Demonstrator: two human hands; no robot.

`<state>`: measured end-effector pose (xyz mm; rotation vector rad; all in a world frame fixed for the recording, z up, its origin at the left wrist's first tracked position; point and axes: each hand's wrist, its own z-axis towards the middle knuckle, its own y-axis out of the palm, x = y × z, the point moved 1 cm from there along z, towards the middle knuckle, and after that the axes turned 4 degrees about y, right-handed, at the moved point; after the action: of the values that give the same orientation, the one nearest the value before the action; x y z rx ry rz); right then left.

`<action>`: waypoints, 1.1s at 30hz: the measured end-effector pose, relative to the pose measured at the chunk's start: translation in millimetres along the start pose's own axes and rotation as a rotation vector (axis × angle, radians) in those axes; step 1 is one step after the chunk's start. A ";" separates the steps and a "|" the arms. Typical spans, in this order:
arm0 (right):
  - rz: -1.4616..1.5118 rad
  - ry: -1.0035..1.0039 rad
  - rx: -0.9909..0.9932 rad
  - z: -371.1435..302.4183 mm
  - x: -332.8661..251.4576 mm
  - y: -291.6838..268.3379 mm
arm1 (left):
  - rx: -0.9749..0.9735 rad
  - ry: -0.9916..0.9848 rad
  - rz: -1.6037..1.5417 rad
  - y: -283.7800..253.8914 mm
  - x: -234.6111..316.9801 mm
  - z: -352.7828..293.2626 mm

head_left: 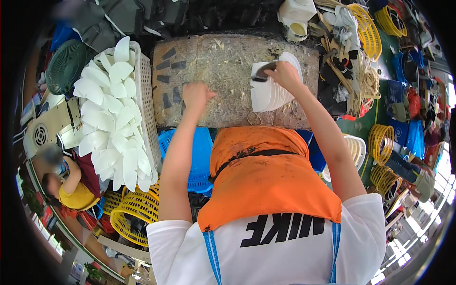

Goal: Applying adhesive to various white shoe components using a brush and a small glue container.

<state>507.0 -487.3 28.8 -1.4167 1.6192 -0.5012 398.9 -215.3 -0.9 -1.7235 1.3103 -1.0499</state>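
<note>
My right hand (285,76) is closed round a dark brush (264,71) at the right of a worn, glue-stained board (232,61). The brush lies over a fanned stack of white curved pieces (271,97), their edges overlapping like steps. On the board's left side, my left hand (196,97) rests with fingers curled and thumb pointing right. Its fingertips are partly hidden, so whatever they pinch does not show. Several short dark strips (163,79) lie spread on the board beside and beyond that hand.
A white basket (146,95) left of the board is heaped with white curved pieces (111,118). Blue (199,142) and yellow (135,216) baskets stand below. A white container (298,19) is behind the board; scraps and wood pieces (339,76) pile at right. Another person (76,192) sits far left.
</note>
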 end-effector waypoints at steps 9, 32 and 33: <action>-0.271 -0.620 0.155 -70.9 6.5 38.4 | -0.504 -0.121 -0.353 -2.5 -23.7 63.7; 0.064 -0.088 0.718 72.5 94.2 -96.9 | 0.537 0.182 -0.289 -30.2 146.3 -26.6; 0.068 -0.102 0.681 67.5 99.6 -95.1 | 0.620 0.236 -0.363 -38.2 139.7 -39.5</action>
<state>622.5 -588.2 32.8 -0.8558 1.2364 -0.8295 399.0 -345.2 74.5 -1.4017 0.6859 -1.6983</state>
